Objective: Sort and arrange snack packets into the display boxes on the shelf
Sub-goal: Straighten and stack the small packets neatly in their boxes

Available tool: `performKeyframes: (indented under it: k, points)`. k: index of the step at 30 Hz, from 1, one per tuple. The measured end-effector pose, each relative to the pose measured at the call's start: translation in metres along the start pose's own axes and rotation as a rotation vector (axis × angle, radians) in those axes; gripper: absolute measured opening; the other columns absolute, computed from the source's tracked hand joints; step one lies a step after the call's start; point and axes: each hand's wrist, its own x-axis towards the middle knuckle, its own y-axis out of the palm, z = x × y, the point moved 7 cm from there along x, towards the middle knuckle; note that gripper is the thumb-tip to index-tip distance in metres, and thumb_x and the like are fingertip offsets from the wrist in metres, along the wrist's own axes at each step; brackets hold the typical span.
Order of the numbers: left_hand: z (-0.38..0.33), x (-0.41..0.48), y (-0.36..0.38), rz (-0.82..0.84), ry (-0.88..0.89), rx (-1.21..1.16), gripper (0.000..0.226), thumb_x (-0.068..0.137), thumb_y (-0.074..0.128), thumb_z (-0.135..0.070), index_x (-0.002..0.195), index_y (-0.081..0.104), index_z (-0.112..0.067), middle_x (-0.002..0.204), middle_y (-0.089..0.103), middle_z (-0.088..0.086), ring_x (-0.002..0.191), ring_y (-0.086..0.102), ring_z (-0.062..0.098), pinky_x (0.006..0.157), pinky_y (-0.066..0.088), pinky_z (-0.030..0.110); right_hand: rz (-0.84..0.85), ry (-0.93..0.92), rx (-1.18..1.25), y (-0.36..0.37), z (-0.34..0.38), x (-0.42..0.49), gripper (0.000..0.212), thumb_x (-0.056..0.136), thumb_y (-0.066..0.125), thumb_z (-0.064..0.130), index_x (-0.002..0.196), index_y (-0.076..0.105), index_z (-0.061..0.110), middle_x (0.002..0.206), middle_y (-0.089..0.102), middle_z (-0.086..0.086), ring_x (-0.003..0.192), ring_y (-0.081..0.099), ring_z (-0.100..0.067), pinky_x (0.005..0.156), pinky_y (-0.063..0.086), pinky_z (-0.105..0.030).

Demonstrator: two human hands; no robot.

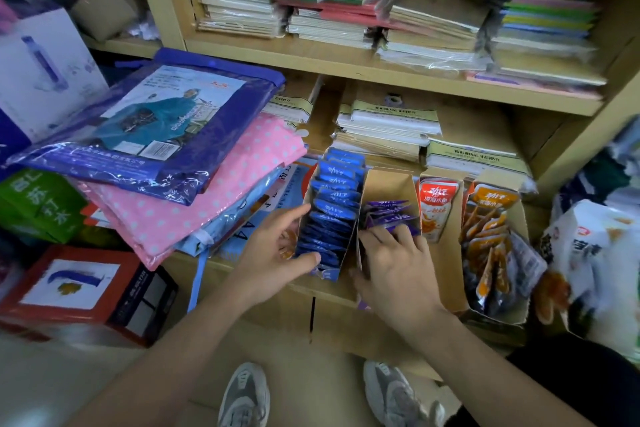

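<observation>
Both hands are in at the shelf (311, 288), and everything reads off the blue box (351, 239), the display box packed front to back with blue packets (334, 215). The left hand (277, 250) sits against that box's left wall. Its fingers (294, 215) are spread wide and fairly straight, the forefinger lying along the cardboard and the thumb across the front-most packets. It looks like bracing, not gripping.

Hard against the blue box's right wall is the purple box (388, 184). The purple packets (389, 213) stand in a short row whose long axis runs front to back, parallel to the blue row. The right hand (398, 263) is palm-down at the front end of that row, knuckles up, fingers bent down into the packets. The tips are hidden, so I cannot tell whether they pinch one or only press.

The purple packets lie just beyond those fingers, toward the back of the shelf. Any tidying push would go straight away from the body, and the right hand is clearly the nearer one. Behind the row is bare cardboard, so there's room to slide. Further right again from the blue box, orange packets (485, 229) crowd their own box, with some leaning out over its front.
</observation>
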Motion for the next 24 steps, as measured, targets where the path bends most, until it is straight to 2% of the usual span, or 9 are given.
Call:
performKeyframes:
  k: [4, 6, 9, 12, 15, 18, 20, 21, 24]
  points:
    - [0.003, 0.01, -0.005, 0.012, -0.058, 0.004, 0.094, 0.062, 0.074, -0.065, 0.147, 0.043, -0.044, 0.147, 0.045, -0.019, 0.133, 0.043, -0.004, 0.108, 0.042, 0.03, 0.034, 0.059, 0.025, -0.005, -0.02, 0.006, 0.047, 0.08, 0.074, 0.045, 0.12, 0.062, 0.025, 0.119, 0.064, 0.004, 0.114, 0.051, -0.025, 0.092, 0.043, -0.042]
    - [0.009, 0.014, -0.003, 0.021, -0.127, -0.035, 0.097, 0.064, 0.075, -0.065, 0.151, 0.036, -0.044, 0.148, 0.045, -0.015, 0.135, 0.042, -0.003, 0.112, 0.04, 0.033, 0.03, 0.085, 0.018, -0.005, -0.033, 0.008, 0.058, 0.079, 0.075, 0.048, 0.128, 0.058, 0.023, 0.123, 0.062, 0.003, 0.117, 0.05, -0.026, 0.094, 0.042, -0.043]
    - [0.01, 0.016, 0.005, 0.061, -0.152, -0.048, 0.083, 0.084, 0.074, -0.049, 0.154, 0.029, -0.046, 0.157, 0.039, -0.015, 0.141, 0.036, 0.0, 0.119, 0.032, 0.037, -0.031, 0.039, 0.07, -0.007, -0.036, 0.01, 0.078, 0.077, 0.077, 0.052, 0.142, 0.052, 0.016, 0.135, 0.059, -0.002, 0.121, 0.05, -0.03, 0.094, 0.04, -0.049]
    - [0.009, 0.018, 0.015, 0.101, -0.16, -0.027, 0.079, 0.093, 0.067, -0.046, 0.157, 0.02, -0.046, 0.164, 0.024, -0.009, 0.151, 0.025, 0.012, 0.124, 0.023, 0.04, -0.011, -0.045, 0.11, -0.002, -0.019, 0.012, 0.078, 0.089, 0.062, 0.055, 0.153, 0.037, 0.017, 0.157, 0.039, 0.003, 0.137, 0.036, -0.028, 0.103, 0.035, -0.051]
    - [0.006, 0.017, 0.025, 0.124, -0.115, -0.011, 0.079, 0.097, 0.063, -0.039, 0.159, 0.014, -0.04, 0.163, 0.013, -0.025, 0.149, 0.013, -0.006, 0.118, 0.014, 0.02, 0.106, -0.067, 0.165, 0.017, -0.008, 0.016, 0.079, 0.097, 0.047, 0.056, 0.16, 0.011, 0.023, 0.168, 0.005, 0.01, 0.146, 0.013, -0.026, 0.11, 0.027, -0.052]
    - [0.01, 0.018, 0.021, 0.119, -0.118, -0.013, 0.08, 0.094, 0.067, -0.043, 0.158, 0.018, -0.041, 0.162, 0.018, -0.025, 0.146, 0.017, -0.009, 0.122, 0.018, 0.026, 0.128, -0.094, 0.199, 0.021, -0.006, 0.017, 0.078, 0.097, 0.045, 0.056, 0.16, 0.008, 0.028, 0.167, -0.003, 0.011, 0.146, 0.007, -0.026, 0.11, 0.024, -0.052]
    - [0.011, 0.022, 0.012, 0.069, -0.108, -0.013, 0.078, 0.09, 0.072, -0.043, 0.155, 0.029, -0.042, 0.158, 0.036, -0.013, 0.146, 0.03, 0.003, 0.121, 0.03, 0.035, 0.112, -0.121, 0.22, 0.015, -0.011, 0.017, 0.073, 0.096, 0.05, 0.054, 0.158, 0.017, 0.032, 0.166, 0.01, 0.013, 0.144, 0.013, -0.023, 0.108, 0.024, -0.05]
    - [0.008, 0.023, 0.006, 0.017, -0.09, -0.027, 0.073, 0.091, 0.073, -0.038, 0.153, 0.036, -0.041, 0.15, 0.049, -0.012, 0.142, 0.04, 0.008, 0.116, 0.039, 0.034, 0.065, -0.116, 0.266, 0.008, -0.016, 0.019, 0.068, 0.095, 0.055, 0.05, 0.155, 0.028, 0.032, 0.161, 0.027, 0.013, 0.141, 0.022, -0.022, 0.104, 0.026, -0.048]
    - [-0.009, 0.029, -0.008, -0.173, 0.003, -0.09, 0.056, 0.094, 0.07, -0.026, 0.145, 0.049, -0.037, 0.125, 0.059, -0.029, 0.121, 0.057, -0.005, 0.09, 0.049, 0.012, -0.102, -0.007, 0.46, -0.018, -0.035, 0.032, 0.043, 0.092, 0.067, 0.036, 0.135, 0.06, 0.028, 0.121, 0.067, 0.009, 0.121, 0.046, -0.02, 0.091, 0.028, -0.038]
